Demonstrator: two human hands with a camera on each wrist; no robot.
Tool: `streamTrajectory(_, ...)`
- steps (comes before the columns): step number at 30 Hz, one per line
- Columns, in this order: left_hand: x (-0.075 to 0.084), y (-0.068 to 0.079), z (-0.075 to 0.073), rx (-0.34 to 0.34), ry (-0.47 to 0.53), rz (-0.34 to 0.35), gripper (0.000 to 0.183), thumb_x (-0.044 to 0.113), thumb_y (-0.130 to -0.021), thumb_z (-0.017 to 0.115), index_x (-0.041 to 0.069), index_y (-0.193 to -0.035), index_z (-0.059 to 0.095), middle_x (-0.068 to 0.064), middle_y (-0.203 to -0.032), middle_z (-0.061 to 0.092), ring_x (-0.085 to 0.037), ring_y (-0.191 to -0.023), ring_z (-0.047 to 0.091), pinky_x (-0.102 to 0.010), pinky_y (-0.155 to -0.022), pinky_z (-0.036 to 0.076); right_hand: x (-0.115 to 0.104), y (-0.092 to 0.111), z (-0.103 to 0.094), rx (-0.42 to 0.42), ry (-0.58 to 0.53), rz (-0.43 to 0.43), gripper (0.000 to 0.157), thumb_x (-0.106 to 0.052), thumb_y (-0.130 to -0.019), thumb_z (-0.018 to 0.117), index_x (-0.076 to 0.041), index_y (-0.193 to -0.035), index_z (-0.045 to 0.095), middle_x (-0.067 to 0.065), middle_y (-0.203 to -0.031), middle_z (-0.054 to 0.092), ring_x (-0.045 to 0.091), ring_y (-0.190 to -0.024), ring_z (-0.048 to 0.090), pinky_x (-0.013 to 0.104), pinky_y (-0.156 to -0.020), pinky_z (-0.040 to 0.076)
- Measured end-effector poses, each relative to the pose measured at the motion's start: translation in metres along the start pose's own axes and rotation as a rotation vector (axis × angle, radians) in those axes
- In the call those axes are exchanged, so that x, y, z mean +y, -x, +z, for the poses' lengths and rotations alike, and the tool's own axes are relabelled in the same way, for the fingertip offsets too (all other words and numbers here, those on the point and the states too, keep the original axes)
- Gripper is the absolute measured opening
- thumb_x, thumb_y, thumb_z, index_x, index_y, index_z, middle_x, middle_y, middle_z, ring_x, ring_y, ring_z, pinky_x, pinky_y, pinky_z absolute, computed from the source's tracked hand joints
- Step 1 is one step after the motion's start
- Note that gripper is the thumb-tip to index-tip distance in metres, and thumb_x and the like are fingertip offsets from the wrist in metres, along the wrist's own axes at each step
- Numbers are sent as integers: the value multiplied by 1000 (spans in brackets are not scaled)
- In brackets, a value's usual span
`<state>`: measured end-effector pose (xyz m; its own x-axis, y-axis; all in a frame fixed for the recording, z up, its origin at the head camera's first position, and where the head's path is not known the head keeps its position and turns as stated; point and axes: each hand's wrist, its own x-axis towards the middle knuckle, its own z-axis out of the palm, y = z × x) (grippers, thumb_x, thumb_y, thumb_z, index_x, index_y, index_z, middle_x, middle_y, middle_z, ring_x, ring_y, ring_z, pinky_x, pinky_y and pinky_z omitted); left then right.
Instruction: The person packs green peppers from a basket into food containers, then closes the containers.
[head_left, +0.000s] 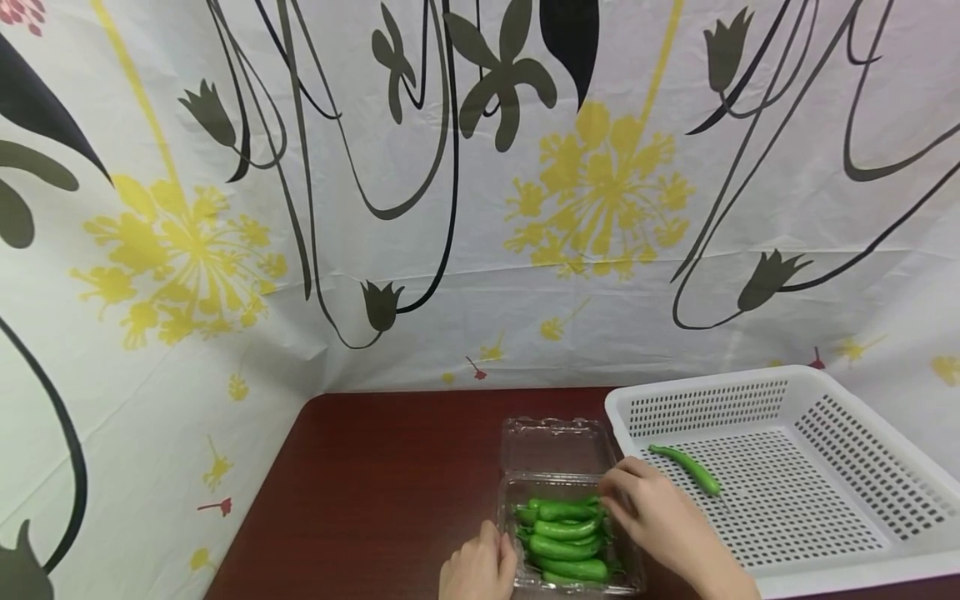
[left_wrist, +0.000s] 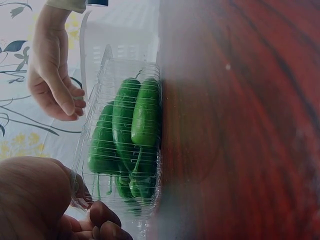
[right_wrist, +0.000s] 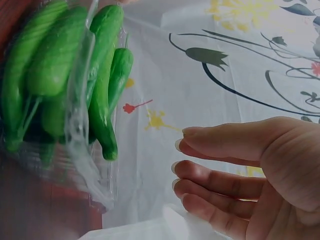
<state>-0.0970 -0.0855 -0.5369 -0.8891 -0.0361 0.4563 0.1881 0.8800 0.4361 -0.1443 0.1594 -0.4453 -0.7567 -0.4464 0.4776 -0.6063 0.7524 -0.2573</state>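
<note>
A clear plastic clamshell box point(head_left: 510, 575) holds several green chili peppers point(head_left: 566, 531), laid side by side, with its lid point(head_left: 555, 446) folded back. At the box's left side, my left hand point(head_left: 480, 567) grips its edge; in the left wrist view the fingers of that left hand point(left_wrist: 37, 200) curl at the near end of the plastic. My right hand point(head_left: 660, 517) hovers over the box's right edge. Seen from the right wrist, the right hand point(right_wrist: 240, 175) has its thumb and fingers apart and holds nothing.
A white perforated plastic basket point(head_left: 892, 550) stands to the right of the box, with one green chili pepper point(head_left: 686, 468) lying in it. The dark red wooden table point(head_left: 375, 500) spreads to the left. A flower-patterned cloth point(head_left: 480, 250) hangs behind.
</note>
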Motion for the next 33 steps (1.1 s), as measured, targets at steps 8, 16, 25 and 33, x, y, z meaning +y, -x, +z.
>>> streamTrajectory(8,0,0,0,9,1,3,31,17,-87,67,16,-70,41,6,-51,39,-22,-40,50,-34,-37,31,8,-1,-1,102,33,-53,25,-8,-72,87,-21,-86,72,-13,-88,60,7,-80,59,31,-71,54)
streamTrajectory(16,-1,1,1,17,0,5,31,17,-86,68,16,-70,41,6,-51,40,-22,-40,51,-34,-37,31,11,0,-4,105,59,-5,24,-9,-76,86,-22,-91,71,-10,-95,61,13,-87,62,32,-69,56)
streamTrajectory(25,-2,0,1,8,-2,13,31,19,-87,67,16,-71,41,6,-51,40,-21,-40,50,-34,-37,31,19,0,-9,117,102,-9,28,-9,-74,87,-24,-89,71,-10,-95,62,16,-87,63,39,-72,55)
streamTrajectory(33,0,0,0,-14,2,-2,33,18,-87,66,18,-70,39,8,-51,36,-21,-40,50,-34,-37,31,25,2,-13,103,66,-3,25,-7,-76,85,-24,-87,71,-11,-94,61,13,-85,61,38,-73,54)
